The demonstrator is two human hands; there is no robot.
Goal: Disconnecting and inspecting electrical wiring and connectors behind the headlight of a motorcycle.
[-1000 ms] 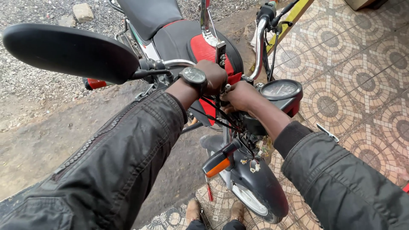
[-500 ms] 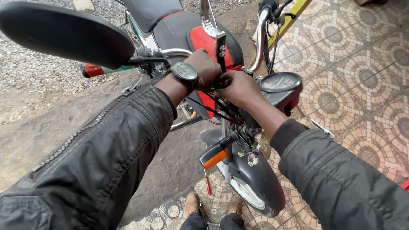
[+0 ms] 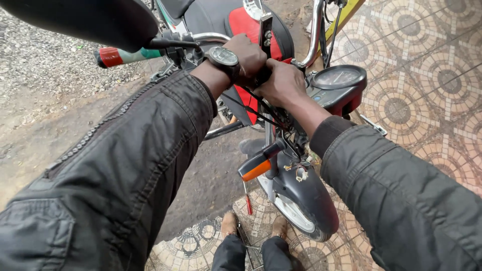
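I lean over the front of a red and black motorcycle (image 3: 241,22). My left hand (image 3: 248,55), with a round wristwatch, curls over the middle of the chrome handlebar (image 3: 211,37). Pressed against it, my right hand (image 3: 281,83) makes a fist on the same spot, just left of the round speedometer (image 3: 339,78). What sits under the fingers is hidden. Loose wires (image 3: 296,165) hang below the hands, beside an orange turn signal (image 3: 258,168) and above the dark front fender (image 3: 306,190).
A black mirror (image 3: 90,20) fills the top left, above a red and green bar grip (image 3: 120,56). My brown shoes (image 3: 230,223) stand either side of the front wheel (image 3: 293,213). Patterned tiles (image 3: 427,75) lie to the right, dirt and gravel (image 3: 50,65) to the left.
My head has moved closer, so the bike fills more of the view. Both hands have stayed closed on the middle of the handlebar, now pressed tighter together.
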